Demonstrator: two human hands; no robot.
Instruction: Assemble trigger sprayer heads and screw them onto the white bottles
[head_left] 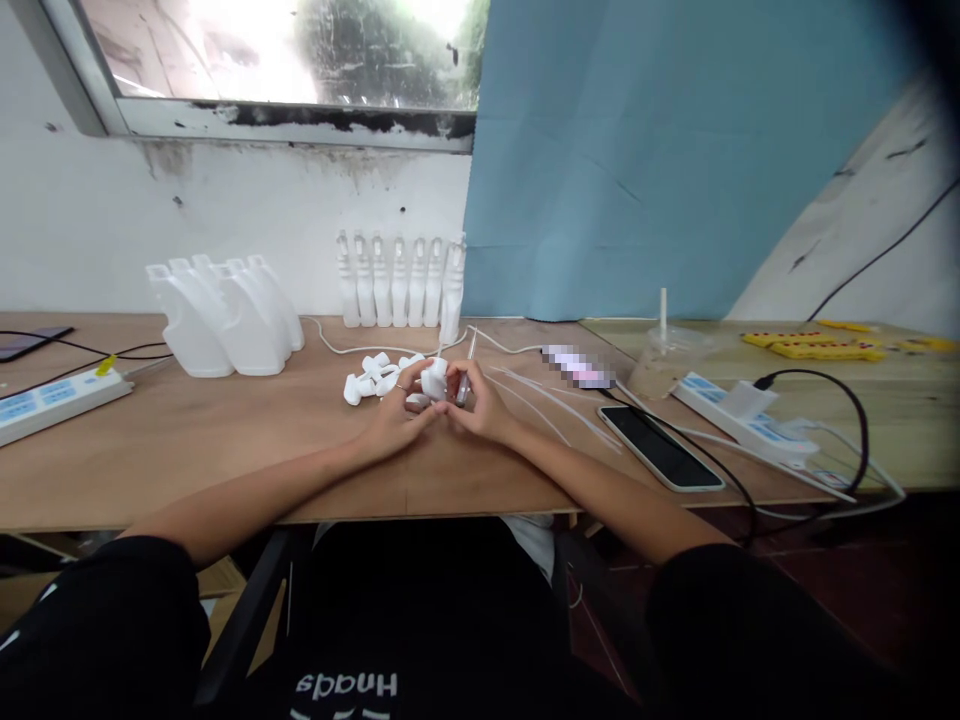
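Above the middle of the table, my left hand [401, 410] is closed around a white plastic sprayer head [433, 380]. My right hand [486, 405] meets it there, its fingers wrapped round a slim pen-like tool [465, 385] whose thin tip points up. Whether the right fingers also grip the sprayer head is hard to make out. Just beyond my left hand lies a small pile of similar white sprayer heads [367, 380]. To the right of my right hand, several thin translucent tubes [566, 405] are spread on the wood.
White jugs [217, 320] stand at back left, and a row of slim white bottles [397, 285] lines the wall. On the right are a phone [660, 447], a plastic cup with a straw [664, 365] and a power strip [742, 420] with cables. Another power strip [60, 402] lies left.
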